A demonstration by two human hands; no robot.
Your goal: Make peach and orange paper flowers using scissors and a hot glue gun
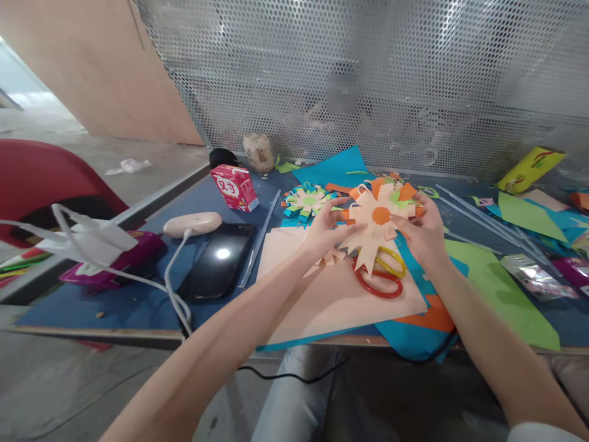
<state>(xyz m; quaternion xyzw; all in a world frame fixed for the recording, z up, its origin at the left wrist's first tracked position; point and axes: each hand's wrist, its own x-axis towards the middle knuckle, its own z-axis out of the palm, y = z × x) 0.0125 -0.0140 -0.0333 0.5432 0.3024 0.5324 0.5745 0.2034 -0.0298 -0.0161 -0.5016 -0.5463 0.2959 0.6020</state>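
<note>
A layered paper flower (pixel 368 212), cream and orange with an orange round centre, is held up between both hands above the table. My left hand (pixel 327 222) pinches its left edge. At its right side, the fingers of my right hand (pixel 424 232) grip the petals. Scissors (pixel 378 288) with red and yellow handles lie just below the flower, their blades hidden. They rest on cream paper sheets (pixel 294 307). Behind my left hand lies another paper flower (pixel 307 199) in blue, cream and green.
On the left are a black phone (pixel 221 261), a white corded device (pixel 193 224), a pink box (pixel 234 187) and a power strip (pixel 110 261). Green paper (pixel 501 288), clear sticks (pixel 488 218) and a yellow box (pixel 531 170) lie right. A perforated metal panel (pixel 368 73) stands behind.
</note>
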